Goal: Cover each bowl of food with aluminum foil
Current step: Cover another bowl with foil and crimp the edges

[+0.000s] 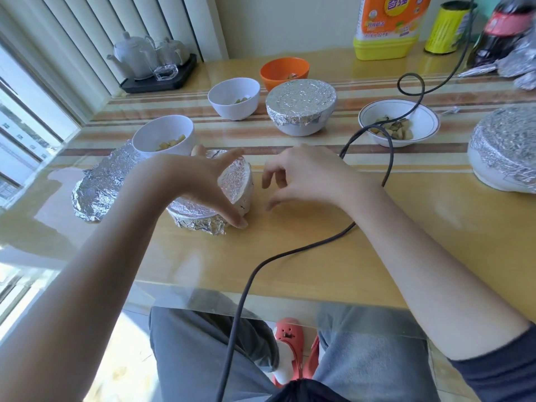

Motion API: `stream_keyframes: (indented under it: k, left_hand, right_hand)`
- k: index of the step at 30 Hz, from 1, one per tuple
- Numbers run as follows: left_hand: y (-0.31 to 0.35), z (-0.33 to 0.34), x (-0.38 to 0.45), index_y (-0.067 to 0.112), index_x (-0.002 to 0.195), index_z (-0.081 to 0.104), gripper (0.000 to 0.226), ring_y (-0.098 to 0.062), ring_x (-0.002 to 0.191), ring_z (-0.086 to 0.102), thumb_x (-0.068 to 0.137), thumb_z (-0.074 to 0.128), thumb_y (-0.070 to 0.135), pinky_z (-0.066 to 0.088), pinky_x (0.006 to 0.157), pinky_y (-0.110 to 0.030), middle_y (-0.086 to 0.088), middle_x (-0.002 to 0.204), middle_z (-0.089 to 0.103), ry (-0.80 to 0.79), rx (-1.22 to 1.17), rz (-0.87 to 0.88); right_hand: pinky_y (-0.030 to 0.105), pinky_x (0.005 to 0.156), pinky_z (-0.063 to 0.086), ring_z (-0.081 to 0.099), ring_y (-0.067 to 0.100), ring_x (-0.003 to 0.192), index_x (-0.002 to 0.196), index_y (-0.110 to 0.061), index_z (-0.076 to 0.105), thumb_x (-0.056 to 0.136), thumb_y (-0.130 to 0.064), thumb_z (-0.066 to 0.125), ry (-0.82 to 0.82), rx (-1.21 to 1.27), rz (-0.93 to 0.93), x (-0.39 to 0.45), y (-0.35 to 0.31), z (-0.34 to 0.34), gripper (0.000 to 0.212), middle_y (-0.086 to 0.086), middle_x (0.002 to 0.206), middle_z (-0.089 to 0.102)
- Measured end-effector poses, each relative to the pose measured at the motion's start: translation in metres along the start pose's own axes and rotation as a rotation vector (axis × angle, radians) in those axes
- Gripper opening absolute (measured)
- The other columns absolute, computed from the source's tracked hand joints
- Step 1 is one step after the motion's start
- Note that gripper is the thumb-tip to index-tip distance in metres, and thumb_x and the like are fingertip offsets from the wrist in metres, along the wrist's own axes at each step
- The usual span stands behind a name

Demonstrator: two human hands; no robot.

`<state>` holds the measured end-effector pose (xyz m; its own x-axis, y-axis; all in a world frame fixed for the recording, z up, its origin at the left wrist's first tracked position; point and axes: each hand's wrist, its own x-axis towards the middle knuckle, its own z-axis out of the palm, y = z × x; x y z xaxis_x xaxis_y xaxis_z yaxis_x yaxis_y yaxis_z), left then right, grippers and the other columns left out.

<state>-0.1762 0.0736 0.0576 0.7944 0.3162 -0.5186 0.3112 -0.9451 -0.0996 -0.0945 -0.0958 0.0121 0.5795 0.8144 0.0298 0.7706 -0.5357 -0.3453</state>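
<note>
Nearest me, my left hand [200, 181] gripped the foil-wrapped bowl [214, 195] near the table's [377, 242] front edge, fingers spread over its top. My right hand [301, 175] hovered just beside it, fingers loosely curled, holding nothing. Another covered bowl [301, 110] and open bowls [164, 137] sat farther back.

Foil-covered bowl [506, 152] cut off right.

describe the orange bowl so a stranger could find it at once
Start at the yellow bottle at the table's far edge. Just left of it and nearer sits the orange bowl, behind a foil-covered bowl. It is the only bowl that isn't white.
</note>
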Motion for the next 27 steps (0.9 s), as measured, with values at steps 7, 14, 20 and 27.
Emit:
stream_keyframes:
  k: [7, 14, 20, 27]
  left_hand:
    - [-0.015, -0.002, -0.004, 0.084, 0.116, -0.013, 0.117, -0.021, 0.144, -0.029, 0.037, 0.073, 0.079, -0.004, 0.117, -0.059, 0.022, 0.155, -0.026, 0.001, -0.106, 0.217]
    - [-0.017, 0.000, 0.001, 0.090, 0.100, 0.013, 0.085, -0.009, 0.146, 0.004, 0.030, 0.061, 0.085, 0.014, 0.119, -0.050, 0.033, 0.151, 0.006, 0.000, -0.162, 0.306]
    - [-0.014, -0.003, 0.001, 0.082, 0.108, 0.022, 0.088, -0.010, 0.141, 0.013, 0.029, 0.061, 0.083, 0.019, 0.116, -0.047, 0.032, 0.144, 0.015, -0.025, -0.164, 0.301]
    - [-0.012, -0.008, 0.003, 0.071, 0.123, 0.023, 0.106, -0.014, 0.141, 0.014, 0.026, 0.063, 0.084, 0.020, 0.113, -0.048, 0.028, 0.144, 0.016, -0.054, -0.110, 0.269]
  right_hand:
    - [0.029, 0.066, 0.032, 0.055, 0.015, 0.084, 0.102, -0.030, 0.060, 0.070, -0.080, 0.055, 0.097, -0.095, 0.001, -0.002, -0.018, 0.021, 0.060, -0.010, 0.084, 0.058]
    - [0.030, 0.066, 0.033, 0.058, 0.020, 0.087, 0.090, -0.025, 0.059, 0.081, -0.056, 0.063, 0.102, -0.052, -0.062, 0.000, -0.016, 0.022, 0.033, -0.006, 0.085, 0.062]
    - [0.030, 0.064, 0.032, 0.051, 0.018, 0.078, 0.090, -0.020, 0.066, 0.085, -0.041, 0.065, 0.109, 0.037, -0.064, 0.003, -0.014, 0.024, 0.022, -0.007, 0.076, 0.054]
    - [0.034, 0.062, 0.038, 0.051, 0.019, 0.070, 0.081, -0.017, 0.071, 0.081, -0.031, 0.071, 0.069, 0.192, -0.074, 0.011, -0.008, 0.022, 0.014, 0.000, 0.069, 0.059]
